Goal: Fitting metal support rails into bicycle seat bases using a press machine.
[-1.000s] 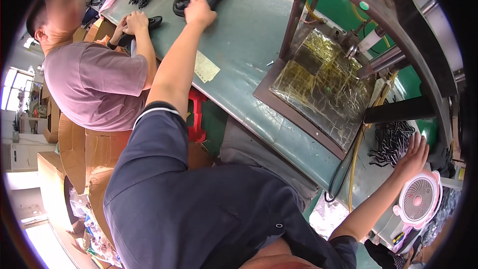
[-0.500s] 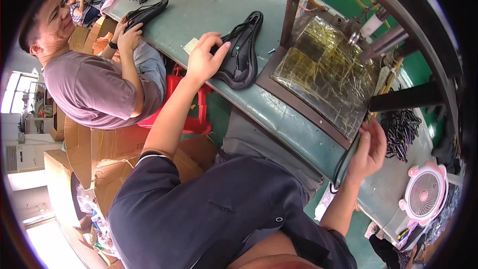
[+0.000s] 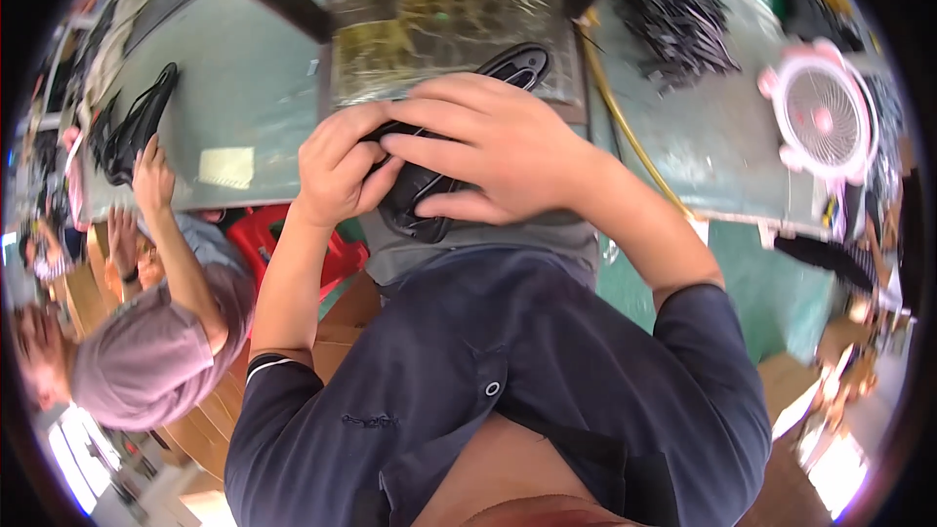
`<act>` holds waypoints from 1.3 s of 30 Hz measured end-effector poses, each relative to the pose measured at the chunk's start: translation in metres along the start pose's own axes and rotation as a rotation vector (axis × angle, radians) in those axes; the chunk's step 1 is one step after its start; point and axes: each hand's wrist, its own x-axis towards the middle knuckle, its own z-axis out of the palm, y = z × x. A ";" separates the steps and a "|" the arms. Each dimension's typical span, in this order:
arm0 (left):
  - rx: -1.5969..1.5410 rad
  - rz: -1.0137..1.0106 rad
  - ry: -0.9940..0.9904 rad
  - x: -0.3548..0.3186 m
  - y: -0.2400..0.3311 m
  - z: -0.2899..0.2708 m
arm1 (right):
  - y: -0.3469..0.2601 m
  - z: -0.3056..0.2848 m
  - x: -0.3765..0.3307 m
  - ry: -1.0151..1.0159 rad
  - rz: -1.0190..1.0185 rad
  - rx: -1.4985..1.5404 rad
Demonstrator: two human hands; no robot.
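A black bicycle saddle (image 3: 414, 201) is between my two hands, in front of the film-covered plate. Its narrow nose points to the upper right, and its wide end hangs toward my body. My left hand (image 3: 342, 164) grips the saddle's left edge, thumb and fingers bent. Across its middle lies my right hand (image 3: 483, 148), fingers curled over it. Between the fingers, a thin dark strip or rail shows; the hands hide most of the saddle.
The press plate (image 3: 444, 20) wears yellowish film between dark posts. Black strips (image 3: 678, 24) and a pink fan (image 3: 823, 115) are at right, near a yellow hose (image 3: 625, 127). At left, a co-worker (image 3: 151, 356) touches another saddle (image 3: 146, 122). A red stool (image 3: 262, 246) stands below.
The saddle has left the bench top and is now in both hands before the plate. My right hand has come over to it. The view has turned toward the press.
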 end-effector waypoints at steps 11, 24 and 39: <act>-0.101 -0.129 -0.164 -0.003 0.000 0.035 | 0.008 0.029 -0.030 -0.061 0.314 -0.094; 0.356 -0.502 0.066 0.056 0.016 0.061 | 0.018 0.007 -0.013 0.129 0.846 -0.046; 0.271 -0.310 0.277 0.087 -0.058 0.093 | 0.100 0.045 0.001 0.559 0.685 -0.378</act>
